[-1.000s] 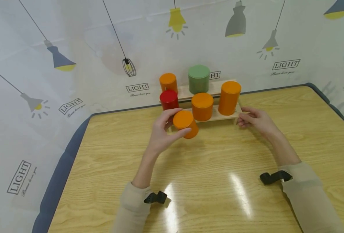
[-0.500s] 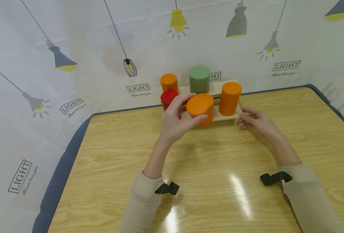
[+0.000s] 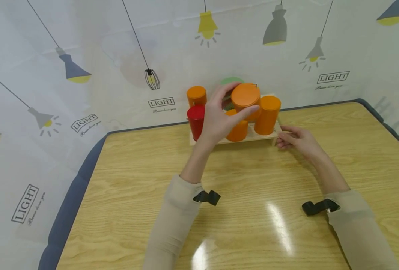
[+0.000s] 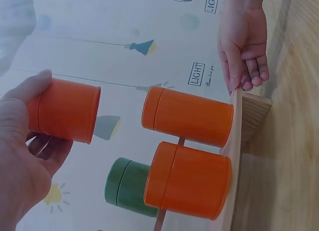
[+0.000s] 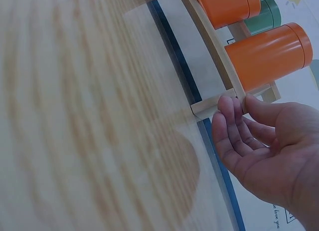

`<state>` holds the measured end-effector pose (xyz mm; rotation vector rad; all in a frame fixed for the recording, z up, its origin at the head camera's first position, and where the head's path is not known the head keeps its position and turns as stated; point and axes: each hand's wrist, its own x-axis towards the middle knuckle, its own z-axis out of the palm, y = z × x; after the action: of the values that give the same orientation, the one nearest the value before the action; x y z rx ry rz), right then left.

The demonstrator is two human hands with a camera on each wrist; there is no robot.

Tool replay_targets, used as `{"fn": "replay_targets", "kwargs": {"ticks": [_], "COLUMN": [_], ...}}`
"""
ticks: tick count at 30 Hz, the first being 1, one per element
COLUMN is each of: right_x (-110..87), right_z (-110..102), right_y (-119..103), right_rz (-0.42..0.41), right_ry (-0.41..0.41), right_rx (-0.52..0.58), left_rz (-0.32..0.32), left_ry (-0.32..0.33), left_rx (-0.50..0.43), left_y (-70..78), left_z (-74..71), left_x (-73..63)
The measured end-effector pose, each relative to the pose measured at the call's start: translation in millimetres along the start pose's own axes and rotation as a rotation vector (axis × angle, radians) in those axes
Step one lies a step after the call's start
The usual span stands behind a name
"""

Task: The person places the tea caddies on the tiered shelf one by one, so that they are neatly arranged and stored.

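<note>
My left hand (image 3: 219,120) grips an orange canister (image 3: 246,98) between thumb and fingers, raised over a two-tier wooden rack (image 3: 221,141). In the left wrist view that canister (image 4: 67,111) is held apart from the others. At the rack's right end, my right hand (image 3: 298,140) pinches the edge of the lower board with thumb and fingertips, as the right wrist view shows (image 5: 269,146). On the lower tier stand a red canister (image 3: 196,122), a wide orange one (image 3: 236,133) and a tall orange one (image 3: 268,118). The green canister (image 3: 231,80) behind is mostly hidden.
A smaller orange canister (image 3: 196,93) stands at the left of the upper tier. The rack sits near the back edge of a wood-grain table (image 3: 135,187). Behind it rises a wall covering (image 3: 118,86) printed with lamps.
My left hand has carried the orange canister rightward and up, from in front of the red canister to above the lower tier. My right hand has stayed at the rack's end.
</note>
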<state>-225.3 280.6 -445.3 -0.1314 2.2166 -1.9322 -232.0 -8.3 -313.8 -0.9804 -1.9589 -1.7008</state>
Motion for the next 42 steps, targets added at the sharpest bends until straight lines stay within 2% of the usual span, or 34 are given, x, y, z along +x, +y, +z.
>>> {"fn": "replay_targets", "kwargs": {"ticks": [7, 16, 20, 28, 42], "right_x": [0.6, 0.7, 0.3, -0.1, -0.6], "right_z": [0, -2, -2, -1, -1], "right_y": [3, -1, -1, 1, 0], "right_rz": [0.006, -0.006, -0.015, -0.035, -0.014], "right_ry": [-0.003, -0.001, 0.001, -0.005, -0.009], "right_rx": [-0.008, -0.009, -0.009, 0.005, 0.012], "left_rz": [-0.012, -0.158, -0.181, -0.181, -0.213], "left_ry": [0.001, 0.058, 0.085, 0.068, 0.047], "left_rx": [0.025, 0.011, 0.027, 0.061, 0.111], "left_y": [-1.3, -8.7, -15.6, -25.6, -42.4], "left_z": [12.1, 28.2, 35.2, 48.5, 55.7], "left_x": [18.0, 35.3, 42.9, 49.3, 58.3]}}
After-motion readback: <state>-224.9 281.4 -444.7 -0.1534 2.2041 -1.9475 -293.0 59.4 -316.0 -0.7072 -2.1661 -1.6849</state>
